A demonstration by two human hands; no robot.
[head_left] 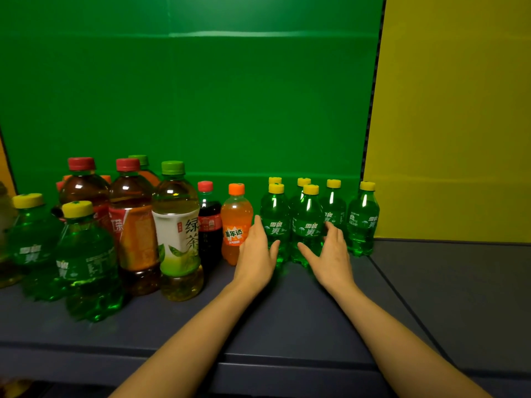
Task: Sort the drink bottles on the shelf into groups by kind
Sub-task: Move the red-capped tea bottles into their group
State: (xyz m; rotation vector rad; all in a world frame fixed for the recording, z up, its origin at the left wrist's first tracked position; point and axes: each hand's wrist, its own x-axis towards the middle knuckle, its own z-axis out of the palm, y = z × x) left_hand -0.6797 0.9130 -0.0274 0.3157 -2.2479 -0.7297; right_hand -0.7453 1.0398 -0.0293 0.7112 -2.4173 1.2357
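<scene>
Bottles of green soda (pixel 362 222) stand grouped at the right rear of the shelf (pixel 287 317). We cup the front pair (pixel 307 229) of that group. Our left hand (pixel 255 251) lies with straight fingers along the pair's left side. Our right hand (pixel 333 251) lies the same way along its right side, both thumbs spread across the fronts. Just left of our left hand stands an orange soda (pixel 235 222), then a cola (pixel 209 222), a green tea (pixel 178 231) and two red teas (pixel 130 222). Two stray sodas (pixel 86 262) stand far left, well apart from the group.
</scene>
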